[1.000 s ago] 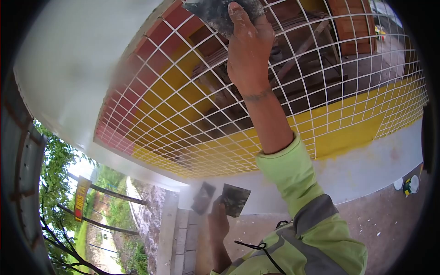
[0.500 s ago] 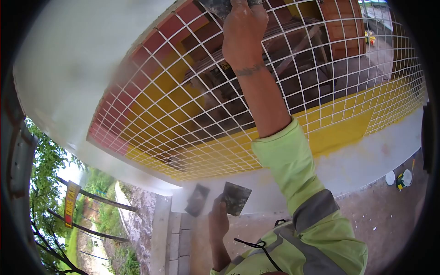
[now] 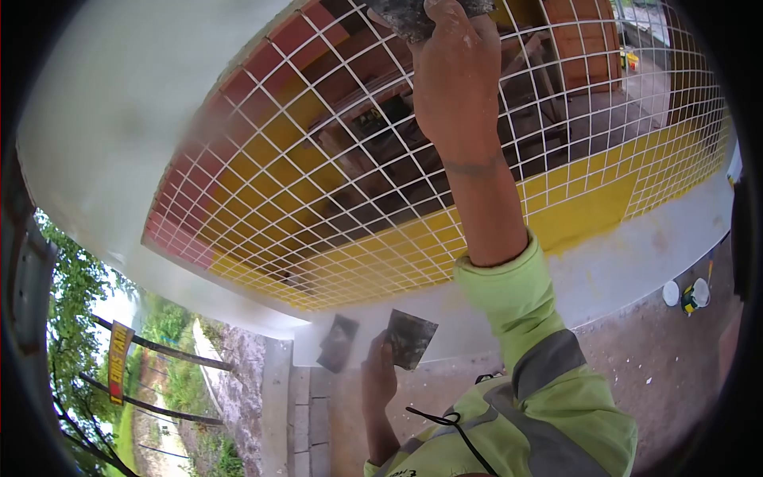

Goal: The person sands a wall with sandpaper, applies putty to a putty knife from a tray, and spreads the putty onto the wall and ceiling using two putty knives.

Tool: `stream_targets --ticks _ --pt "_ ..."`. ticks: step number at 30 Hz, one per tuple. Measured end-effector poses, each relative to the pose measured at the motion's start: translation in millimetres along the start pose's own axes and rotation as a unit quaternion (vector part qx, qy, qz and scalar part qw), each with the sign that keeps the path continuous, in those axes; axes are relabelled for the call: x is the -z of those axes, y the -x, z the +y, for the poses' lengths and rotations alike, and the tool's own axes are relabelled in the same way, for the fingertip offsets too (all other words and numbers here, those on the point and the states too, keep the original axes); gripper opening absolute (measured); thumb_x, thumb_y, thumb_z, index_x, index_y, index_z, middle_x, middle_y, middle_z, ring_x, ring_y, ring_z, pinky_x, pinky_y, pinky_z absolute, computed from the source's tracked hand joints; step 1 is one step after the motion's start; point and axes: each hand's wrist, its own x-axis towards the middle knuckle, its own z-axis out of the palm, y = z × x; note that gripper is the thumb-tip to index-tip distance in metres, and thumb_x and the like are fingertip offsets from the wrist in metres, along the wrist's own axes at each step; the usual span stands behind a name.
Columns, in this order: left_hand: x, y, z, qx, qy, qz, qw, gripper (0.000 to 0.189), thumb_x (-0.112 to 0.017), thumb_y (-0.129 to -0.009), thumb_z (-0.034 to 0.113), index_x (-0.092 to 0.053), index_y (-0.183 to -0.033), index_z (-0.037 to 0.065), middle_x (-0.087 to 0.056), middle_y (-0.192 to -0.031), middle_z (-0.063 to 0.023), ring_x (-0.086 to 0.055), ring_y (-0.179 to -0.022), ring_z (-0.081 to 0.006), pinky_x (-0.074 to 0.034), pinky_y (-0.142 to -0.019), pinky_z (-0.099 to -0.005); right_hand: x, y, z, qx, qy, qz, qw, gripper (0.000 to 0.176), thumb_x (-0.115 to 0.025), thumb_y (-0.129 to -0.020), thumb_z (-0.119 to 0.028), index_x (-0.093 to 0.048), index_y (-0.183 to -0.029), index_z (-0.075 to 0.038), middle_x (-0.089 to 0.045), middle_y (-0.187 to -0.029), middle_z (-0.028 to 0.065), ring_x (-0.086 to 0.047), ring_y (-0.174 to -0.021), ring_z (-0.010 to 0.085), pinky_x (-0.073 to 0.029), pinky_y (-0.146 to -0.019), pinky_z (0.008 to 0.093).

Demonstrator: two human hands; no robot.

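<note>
My right hand (image 3: 461,71) is raised high in front of a white wire grille (image 3: 318,151), its fingers closed round a dark, smeared flat scraper blade (image 3: 417,17). The top edge of the view cuts off part of that blade. Lower down, near my body, my left hand (image 3: 380,380) grips a square, dark, stained scraper plate (image 3: 411,339) by its edge, flat face showing. Beside this plate, a blurred dark grey rectangular patch (image 3: 338,343) overlaps the low white wall (image 3: 612,274).
A smooth whitish wall surface (image 3: 103,135) curves round the grille's left side. Behind the mesh are yellow paintwork (image 3: 584,207) and a wooden door (image 3: 584,48). White buckets (image 3: 699,291) stand on the floor at right. Outside, a yellow sign (image 3: 119,362) hangs by dark poles.
My right hand and its blade have shifted right and appear larger, nearer the camera. The left hand keeps its hold on the plate, almost unmoved. The view has shifted slightly.
</note>
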Motion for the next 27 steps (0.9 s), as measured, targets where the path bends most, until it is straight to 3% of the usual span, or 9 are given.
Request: stream_targets --ticks 1,4,7,10,13,16,19,24,27 --pt "-1 1 -1 0.005 0.0 0.001 1.0 0.036 -0.04 -0.106 0.026 -0.05 -0.135 0.008 -0.064 -0.116 -0.0249 -0.059 -0.11 -0.0467 -0.049 -0.087 -0.0476 12 -5 10 -0.002 0.029 -0.021 0.999 0.032 -0.044 -0.104 -0.028 -0.054 -0.097 0.001 -0.052 -0.083 0.0046 -0.047 -0.077 0.0103 -0.043 -0.067 0.0309" --pt "-5 0 0 -0.038 0.017 0.048 0.998 0.035 -0.045 -0.102 0.021 -0.058 -0.127 -0.001 -0.061 -0.082 -0.0102 -0.051 -0.056 -0.0135 -0.045 -0.056 -0.0308 42 -25 48 -0.024 0.15 -0.089 0.984 0.034 -0.046 -0.103 -0.028 -0.052 -0.083 -0.002 -0.044 -0.072 0.0027 -0.042 -0.067 0.0099 -0.037 -0.059 0.0319" --pt "-7 -1 4 -0.038 0.003 0.053 0.998 0.035 -0.045 -0.102 0.02 -0.057 -0.127 -0.001 -0.063 -0.086 -0.0121 -0.053 -0.056 -0.0148 -0.045 -0.056 -0.0314 33 -32 60 -0.098 0.114 -0.048 0.988 0.038 -0.047 -0.102 -0.027 -0.045 -0.072 -0.004 -0.034 -0.064 0.0002 -0.034 -0.06 0.0106 -0.031 -0.055 0.0344" --pt "-12 -4 -9 -0.149 -0.039 0.092 0.984 0.036 -0.045 -0.102 0.021 -0.057 -0.127 -0.001 -0.064 -0.087 -0.0131 -0.054 -0.056 -0.0161 -0.046 -0.057 -0.0319 31 -39 66 -0.086 0.136 -0.045 0.986 0.035 -0.047 -0.1 -0.022 -0.043 -0.071 -0.003 -0.033 -0.063 0.0003 -0.033 -0.058 0.0115 -0.031 -0.054 0.0337" --pt "-6 4 13 0.042 0.004 -0.007 0.999 0.037 -0.039 -0.107 0.031 -0.05 -0.136 0.01 -0.064 -0.118 -0.0241 -0.06 -0.112 -0.0445 -0.049 -0.087 -0.0462 30 -47 71 -0.06 0.125 -0.05 0.989 0.032 -0.047 -0.099 -0.017 -0.042 -0.069 -0.005 -0.033 -0.064 -0.0015 -0.032 -0.058 0.0104 -0.03 -0.053 0.0321" --pt "-14 3 4 -0.059 0.012 0.044 0.997 0.036 -0.045 -0.103 0.022 -0.056 -0.128 -0.001 -0.064 -0.083 -0.0113 -0.052 -0.056 -0.0144 -0.045 -0.056 -0.0316 23 -49 66 -0.135 -0.025 -0.048 0.989 0.027 -0.046 -0.098 -0.013 -0.043 -0.072 -0.007 -0.035 -0.066 -0.0021 -0.033 -0.058 0.0096 -0.031 -0.053 0.0308" --pt "-14 4 7 -0.062 0.016 0.045 0.997 0.036 -0.046 -0.103 0.023 -0.056 -0.129 -0.001 -0.064 -0.082 -0.0101 -0.051 -0.056 -0.0132 -0.044 -0.055 -0.031 12 -48 56 -0.167 -0.114 -0.021 0.979 0.02 -0.046 -0.097 -0.014 -0.046 -0.079 -0.008 -0.036 -0.069 -0.003 -0.034 -0.058 0.0087 -0.032 -0.053 0.0292" --pt "-15 4 -1 -0.067 0.024 0.036 0.997 0.037 -0.045 -0.104 0.024 -0.056 -0.128 -0.001 -0.065 -0.084 -0.0104 -0.051 -0.056 -0.0129 -0.044 -0.055 -0.0304 4 -43 24 -0.042 0.065 -0.062 0.995 0.021 -0.043 -0.099 -0.017 -0.051 -0.088 -0.002 -0.04 -0.071 0.0006 -0.039 -0.062 0.0104 -0.036 -0.056 0.0296" --pt "-15 3 -3 -0.075 0.022 0.032 0.996 0.037 -0.044 -0.104 0.025 -0.056 -0.129 -0.001 -0.065 -0.085 -0.0108 -0.051 -0.056 -0.0128 -0.044 -0.055 -0.0303 9 -35 7 -0.027 0.127 -0.121 0.984 0.026 -0.041 -0.101 -0.021 -0.053 -0.093 0.001 -0.046 -0.073 0.0041 -0.043 -0.067 0.0119 -0.038 -0.06 0.0301"
